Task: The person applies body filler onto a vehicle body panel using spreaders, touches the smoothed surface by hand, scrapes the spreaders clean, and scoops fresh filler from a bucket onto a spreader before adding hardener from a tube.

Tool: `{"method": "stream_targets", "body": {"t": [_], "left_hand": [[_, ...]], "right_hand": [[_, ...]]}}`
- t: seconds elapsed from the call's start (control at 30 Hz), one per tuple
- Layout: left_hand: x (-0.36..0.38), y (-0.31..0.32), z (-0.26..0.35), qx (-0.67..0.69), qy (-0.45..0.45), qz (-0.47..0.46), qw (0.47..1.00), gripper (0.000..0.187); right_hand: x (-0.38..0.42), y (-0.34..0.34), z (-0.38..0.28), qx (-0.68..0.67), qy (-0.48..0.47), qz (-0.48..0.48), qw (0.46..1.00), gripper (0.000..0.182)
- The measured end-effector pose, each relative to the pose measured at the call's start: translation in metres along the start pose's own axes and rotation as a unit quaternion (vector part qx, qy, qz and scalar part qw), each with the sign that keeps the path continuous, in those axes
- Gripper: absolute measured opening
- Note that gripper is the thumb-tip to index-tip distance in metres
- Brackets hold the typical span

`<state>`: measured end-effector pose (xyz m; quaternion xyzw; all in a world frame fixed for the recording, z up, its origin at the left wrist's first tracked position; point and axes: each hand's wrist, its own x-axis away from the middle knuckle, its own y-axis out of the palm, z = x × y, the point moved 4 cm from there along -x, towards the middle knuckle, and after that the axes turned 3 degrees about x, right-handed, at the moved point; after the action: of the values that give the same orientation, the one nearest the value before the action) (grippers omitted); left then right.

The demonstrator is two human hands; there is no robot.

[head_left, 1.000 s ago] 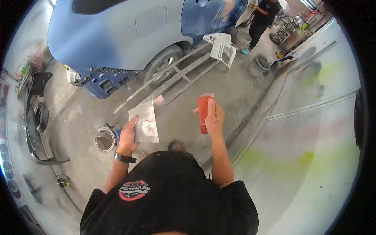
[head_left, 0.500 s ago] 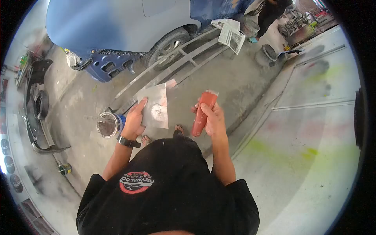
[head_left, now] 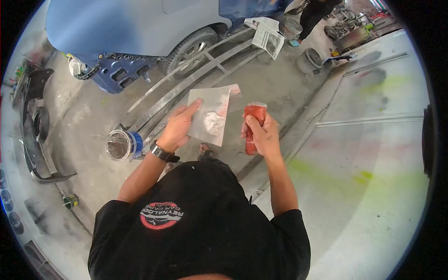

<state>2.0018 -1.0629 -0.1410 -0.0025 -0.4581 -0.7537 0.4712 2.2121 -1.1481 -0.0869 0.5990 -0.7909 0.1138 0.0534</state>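
Observation:
My left hand (head_left: 179,128) is closed on the left edge of a flat, pale mixing board (head_left: 200,99), thumb on top. A white dollop of putty (head_left: 213,123) sits on the board's right half, and reddish smears mark its right edge. My right hand (head_left: 262,133) is wrapped round a red squeeze tube (head_left: 255,111), thumb pressed along its front. The tube is upright in view, apart from the board and to its right. Part of the tube is hidden behind my fingers.
An open can (head_left: 122,145) stands on the floor at left. Ahead are a metal frame (head_left: 186,93), newspaper (head_left: 268,39) and a blue-grey car (head_left: 116,28) with a wheel (head_left: 191,52). A bucket (head_left: 309,61) is by the right wall (head_left: 364,154); a person (head_left: 313,18) stands at the back.
Both hands have shifted to the right in view, carrying the board and the red tube. The tube has turned more upright, and my right fingers cover more of it.

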Motion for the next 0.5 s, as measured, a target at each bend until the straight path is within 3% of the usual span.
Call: {"method": "stream_targets", "body": {"t": [0.3, 0.5], "left_hand": [[-0.009, 0.017, -0.012, -0.066, -0.016, -0.023, 0.997, 0.045], [-0.004, 0.028, -0.016, -0.075, -0.012, -0.039, 0.996, 0.039]], "right_hand": [[0.007, -0.01, -0.02, 0.089, -0.038, -0.027, 0.995, 0.029], [0.014, -0.006, -0.037, 0.126, 0.012, -0.09, 0.988, 0.026]]}}
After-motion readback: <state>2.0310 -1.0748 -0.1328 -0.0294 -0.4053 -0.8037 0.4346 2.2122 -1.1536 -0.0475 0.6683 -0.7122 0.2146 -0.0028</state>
